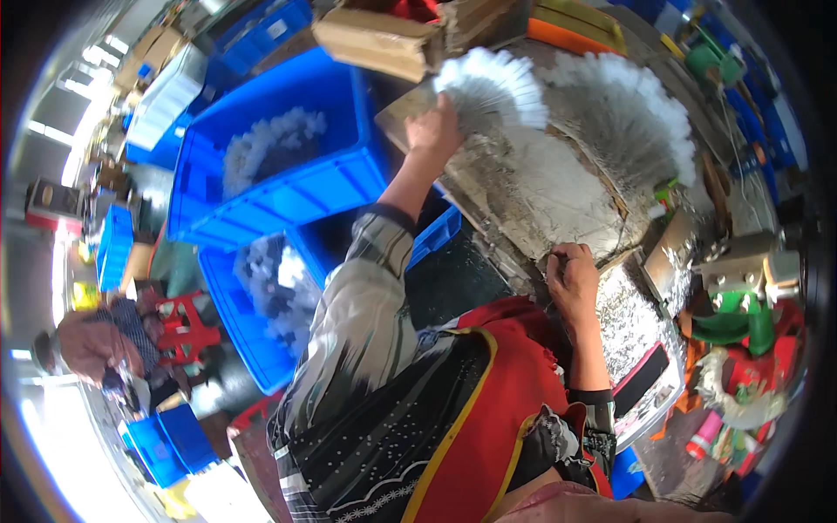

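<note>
My left hand [433,131] rests at the left edge of a fan-shaped bunch of fine grey strands with fluffy white tips [493,91]. Its thumb and index finger are apart, and the fingers look open; their undersides are hidden. A second, larger bunch of the same strands [623,113] is spread to the right on the workbench [558,187]. At the bench's near edge is my right hand [573,277], its fingers curled and pressed together. Whatever lies between those fingertips is too small to make out.
Left of the bench stands a large blue crate [279,205] with white-tipped bunches inside; a lower blue crate [253,340] holds more. A cardboard box [384,39] sits at the back. Right are a speckled tray [632,322] and a green machine part [728,322]. Another person [96,340] sits far left.
</note>
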A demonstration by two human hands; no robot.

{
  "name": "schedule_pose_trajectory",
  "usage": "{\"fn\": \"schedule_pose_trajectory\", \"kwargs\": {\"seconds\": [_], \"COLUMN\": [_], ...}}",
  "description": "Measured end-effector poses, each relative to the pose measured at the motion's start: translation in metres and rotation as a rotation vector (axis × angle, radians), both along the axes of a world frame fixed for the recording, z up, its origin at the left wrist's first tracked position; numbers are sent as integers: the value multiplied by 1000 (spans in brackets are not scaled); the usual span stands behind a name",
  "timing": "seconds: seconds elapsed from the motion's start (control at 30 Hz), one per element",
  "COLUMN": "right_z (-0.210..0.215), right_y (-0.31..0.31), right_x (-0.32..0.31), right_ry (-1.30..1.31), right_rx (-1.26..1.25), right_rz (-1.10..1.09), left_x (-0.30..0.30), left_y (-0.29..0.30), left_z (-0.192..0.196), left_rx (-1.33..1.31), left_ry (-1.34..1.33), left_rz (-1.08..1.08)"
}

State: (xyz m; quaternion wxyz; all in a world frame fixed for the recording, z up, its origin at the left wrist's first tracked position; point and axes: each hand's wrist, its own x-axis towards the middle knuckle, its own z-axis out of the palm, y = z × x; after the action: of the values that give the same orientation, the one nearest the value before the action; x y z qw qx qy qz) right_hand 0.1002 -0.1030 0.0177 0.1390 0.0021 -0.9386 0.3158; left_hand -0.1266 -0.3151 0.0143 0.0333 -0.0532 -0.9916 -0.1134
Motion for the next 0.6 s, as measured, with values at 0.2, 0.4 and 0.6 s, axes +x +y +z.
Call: {"fn": "schedule_pose_trajectory", "kwargs": {"seconds": [0.2, 0.4, 0.6], "right_z": [-4, -7, -6], "right_y": [0, -1, 1], "right_x": [8, 6, 9], "right_ry": [37, 25, -13], "right_rx": [7, 24, 24], "right_rz": [33, 44, 4], "left_x": [-3, 58, 86], "left_y": [10, 13, 45], "left_z": [1, 24, 18], "left_rx": [137, 414, 922], "left_ry": [-16, 115, 408], "left_rz": [-88, -165, -157]}}
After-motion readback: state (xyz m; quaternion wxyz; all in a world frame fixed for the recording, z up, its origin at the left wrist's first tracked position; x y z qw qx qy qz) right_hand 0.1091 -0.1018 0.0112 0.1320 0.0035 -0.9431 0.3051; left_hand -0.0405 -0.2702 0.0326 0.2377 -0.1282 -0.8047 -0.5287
